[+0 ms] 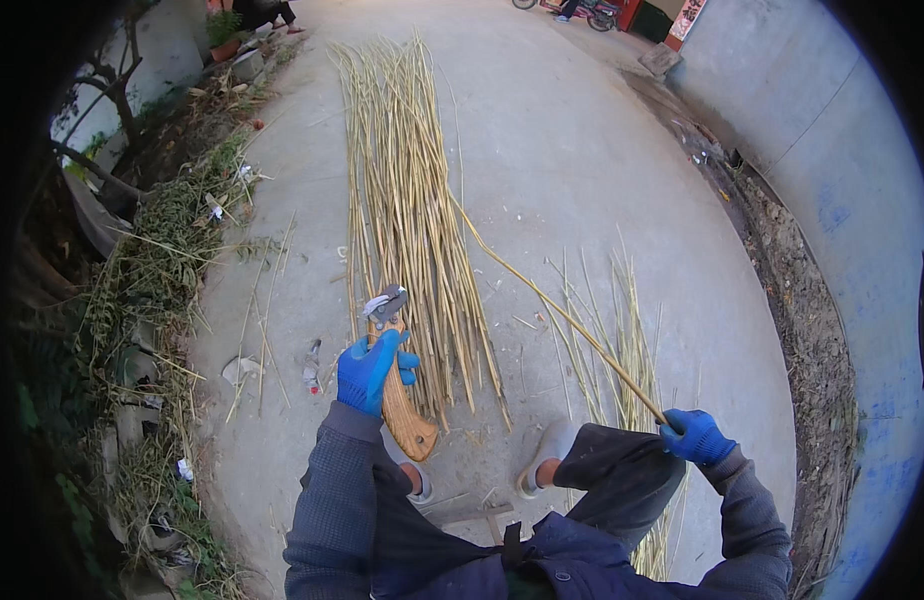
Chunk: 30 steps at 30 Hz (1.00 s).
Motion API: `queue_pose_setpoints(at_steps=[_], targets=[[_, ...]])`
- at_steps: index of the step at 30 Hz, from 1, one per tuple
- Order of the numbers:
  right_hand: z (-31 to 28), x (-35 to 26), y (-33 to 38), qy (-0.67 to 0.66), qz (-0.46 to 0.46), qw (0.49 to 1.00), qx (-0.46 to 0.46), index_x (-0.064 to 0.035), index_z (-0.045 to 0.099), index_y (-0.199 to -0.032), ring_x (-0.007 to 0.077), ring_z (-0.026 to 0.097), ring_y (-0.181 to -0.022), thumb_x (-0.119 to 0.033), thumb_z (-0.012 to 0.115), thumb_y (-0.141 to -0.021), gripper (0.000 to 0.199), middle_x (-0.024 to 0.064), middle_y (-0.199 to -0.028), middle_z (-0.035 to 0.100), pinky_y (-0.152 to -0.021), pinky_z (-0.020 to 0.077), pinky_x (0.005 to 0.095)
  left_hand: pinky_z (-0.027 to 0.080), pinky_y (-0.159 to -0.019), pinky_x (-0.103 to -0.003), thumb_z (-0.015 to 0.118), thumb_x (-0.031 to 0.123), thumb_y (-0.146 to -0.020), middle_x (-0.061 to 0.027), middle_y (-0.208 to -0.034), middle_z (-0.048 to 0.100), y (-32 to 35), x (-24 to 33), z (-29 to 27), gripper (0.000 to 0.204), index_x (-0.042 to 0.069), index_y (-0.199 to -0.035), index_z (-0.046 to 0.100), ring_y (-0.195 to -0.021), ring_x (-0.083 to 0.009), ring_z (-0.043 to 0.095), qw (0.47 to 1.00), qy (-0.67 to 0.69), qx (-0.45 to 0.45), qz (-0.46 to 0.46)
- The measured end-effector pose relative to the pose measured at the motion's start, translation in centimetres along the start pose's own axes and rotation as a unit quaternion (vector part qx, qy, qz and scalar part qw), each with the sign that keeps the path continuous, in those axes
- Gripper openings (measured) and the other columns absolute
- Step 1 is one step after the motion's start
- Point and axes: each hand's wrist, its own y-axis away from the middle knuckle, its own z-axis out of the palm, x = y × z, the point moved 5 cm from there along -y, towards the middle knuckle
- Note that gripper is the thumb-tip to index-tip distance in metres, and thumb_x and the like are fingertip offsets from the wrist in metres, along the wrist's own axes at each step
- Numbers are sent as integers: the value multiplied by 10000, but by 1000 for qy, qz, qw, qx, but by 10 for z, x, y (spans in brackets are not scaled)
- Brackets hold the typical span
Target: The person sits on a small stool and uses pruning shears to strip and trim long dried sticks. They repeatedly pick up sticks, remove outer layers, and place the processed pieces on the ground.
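Observation:
My left hand (366, 378), in a blue work glove, is closed around a hand tool with a curved wooden handle (409, 424) and a metal head (386, 304) at its upper end; its exact kind is unclear. In my right hand (698, 437), also gloved in blue, is the near end of a long thin cane (582, 329). That cane slants away up and left, its far end lying over a large bundle of straw-coloured canes (407, 230) on the ground ahead. The tool and the held cane are apart.
A smaller pile of thin stalks (630, 335) lies right, running beside my right leg. Cut weeds and litter (182, 235) line the left edge. A grey wall (832, 150) bounds the right. Farther off are a motorbike (600, 16) and a seated person's legs (285, 18).

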Motion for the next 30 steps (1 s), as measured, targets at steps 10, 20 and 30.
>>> queue_pose_setpoints(at_steps=[10,20,30], targets=[[-77,331,392,437,324,776,319,-94,582,-872,355,599,-793,-52,593,-790,93,131,-820,609,-712,455,459,587,-568,-331,640,280,-920,-156,-1011,665,-21,-23,22,419,-38,-1185,574,-746,-222,687,999,-1,-29,-16],[123,314,803,291,772,436,360,-65,641,-949,325,630,-797,-97,549,-829,155,129,-833,650,-674,487,456,576,-520,-347,674,229,-882,-154,-863,660,-58,-73,46,362,-71,-1065,592,-663,-249,679,998,-52,-24,-27],[264,261,904,220,827,471,216,-89,644,-912,316,633,-718,-91,543,-837,126,124,-761,645,-621,482,461,580,-549,-371,679,270,-883,-146,-891,643,-88,-121,67,397,-69,-1070,592,-705,-269,678,988,-142,-27,-60]])
